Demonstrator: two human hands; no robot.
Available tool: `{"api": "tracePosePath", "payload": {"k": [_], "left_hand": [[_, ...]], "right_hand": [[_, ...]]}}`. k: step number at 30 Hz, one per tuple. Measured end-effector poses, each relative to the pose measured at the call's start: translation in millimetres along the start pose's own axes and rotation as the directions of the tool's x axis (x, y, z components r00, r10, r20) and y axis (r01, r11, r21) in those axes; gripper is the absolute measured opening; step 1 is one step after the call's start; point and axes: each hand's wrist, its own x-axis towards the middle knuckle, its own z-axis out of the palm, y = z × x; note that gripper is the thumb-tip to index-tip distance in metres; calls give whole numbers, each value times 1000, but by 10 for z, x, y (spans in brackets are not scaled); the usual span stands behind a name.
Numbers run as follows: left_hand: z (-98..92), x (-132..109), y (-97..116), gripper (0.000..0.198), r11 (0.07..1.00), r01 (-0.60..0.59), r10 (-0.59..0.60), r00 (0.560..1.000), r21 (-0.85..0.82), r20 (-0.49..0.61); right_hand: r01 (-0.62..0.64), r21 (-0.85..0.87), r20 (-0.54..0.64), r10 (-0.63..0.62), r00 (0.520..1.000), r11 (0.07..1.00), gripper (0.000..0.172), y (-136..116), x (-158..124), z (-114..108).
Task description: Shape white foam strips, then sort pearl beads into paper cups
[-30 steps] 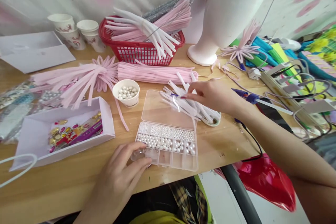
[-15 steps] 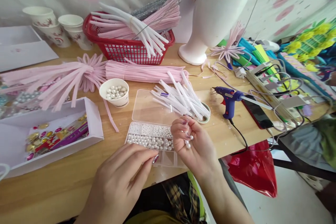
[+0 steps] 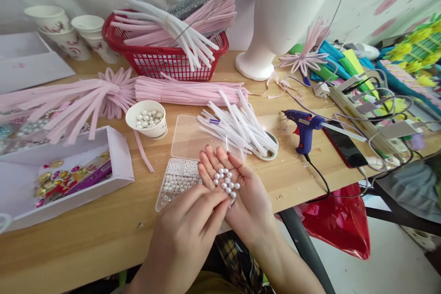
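My right hand (image 3: 246, 193) is turned palm up, its fingers extended and slightly cupped. In its palm lie several white pearl beads (image 3: 228, 181). A thin, light, wire-like piece (image 3: 226, 142) stands up by its fingertips; I cannot tell what it is. My left hand (image 3: 193, 220) reaches over that palm, thumb and forefinger pinched at a pearl bead (image 3: 233, 195) by the palm's edge. Beneath both hands is a clear divided bead box (image 3: 160, 200), its lid (image 3: 186, 135) folded back, with pearls of several sizes inside. The hands hide its right part.
A paper cup of pearls (image 3: 146, 119) stands behind the box. White pipe cleaners (image 3: 237, 124) lie on a tape roll. Rightward are a blue glue gun (image 3: 305, 128), phone (image 3: 344, 144) and power strip (image 3: 365, 124). A red basket (image 3: 165, 59) and foam head (image 3: 255, 62) stand behind.
My right hand has opened from a curl, showing the pearls in its palm. My left hand has moved right, from over the box to the right palm.
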Motion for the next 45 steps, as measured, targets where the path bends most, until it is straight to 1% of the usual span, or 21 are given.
{"api": "tracePosePath", "payload": {"k": [3, 5, 6, 7, 9, 11, 12, 15, 17, 19, 23, 26, 29, 32, 34, 39, 41, 45], "left_hand": [[-136, 67, -61, 10, 995, 44, -40, 998, 87, -48], [-264, 104, -155, 9, 982, 107, -96, 993, 158, -74], [-314, 119, -206, 8, 972, 126, -117, 992, 197, -57], [-344, 133, -253, 8, 965, 125, -125, 992, 232, -14], [-336, 158, -320, 12, 958, 76, -117, 984, 278, 136], [-253, 179, -341, 17, 953, 24, -112, 955, 303, 275], [-201, 187, -338, 18, 948, 17, -125, 938, 318, 324], [-77, 204, -313, 18, 932, 26, -181, 899, 363, 399], [-64, 215, -304, 18, 926, 21, -187, 892, 376, 412], [-107, 232, -295, 19, 938, 11, -156, 906, 347, 394], [-255, 286, -200, 14, 984, 29, -78, 958, 178, 274], [-264, 297, -80, 10, 997, 38, -51, 978, 68, 201], [-158, 252, -24, 12, 999, 32, -31, 984, -3, 177], [-63, 179, -51, 12, 1000, 20, -17, 990, -19, 139], [-46, 143, -78, 11, 999, 32, -29, 993, -27, 113], [-75, 116, -71, 11, 994, 101, -98, 992, -42, 78], [-78, 107, -51, 13, 992, 121, -119, 991, -40, 60], [-104, 60, -35, 13, 988, 144, -140, 988, -58, 57]], "right_hand": [[2, -4, 31, -2, 1000, 1000, 50, -32, -39, -24], [39, -21, 72, -37, 997, 999, 47, -93, -77, -70], [68, -32, 92, -65, 994, 997, 46, -129, -95, -99], [96, -42, 112, -91, 990, 994, 45, -165, -111, -130], [138, -56, 143, -129, 981, 989, 45, -224, -130, -187], [147, -63, 170, -134, 976, 987, 45, -257, -130, -227], [142, -68, 183, -128, 975, 988, 45, -265, -125, -239], [115, -82, 204, -96, 974, 990, 47, -274, -103, -250], [102, -85, 215, -81, 973, 991, 47, -281, -92, -250], [98, -87, 229, -76, 970, 991, 46, -287, -85, -248], [87, -77, 256, -64, 964, 993, 46, -256, -79, -227], [58, -47, 296, -41, 954, 997, 51, -175, -72, -193], [41, -19, 353, -32, 935, 999, 60, -74, -58, -165], [44, -3, 392, -39, 919, 999, 65, 9, -43, -154], [54, -4, 399, -48, 916, 999, 62, 48, -35, -153], [74, -28, 398, -57, 915, 997, 46, 112, -24, -160], [68, -22, 402, -53, 914, 997, 45, 129, -25, -165], [51, -10, 407, -42, 912, 999, 47, 146, -37, -176]]}}
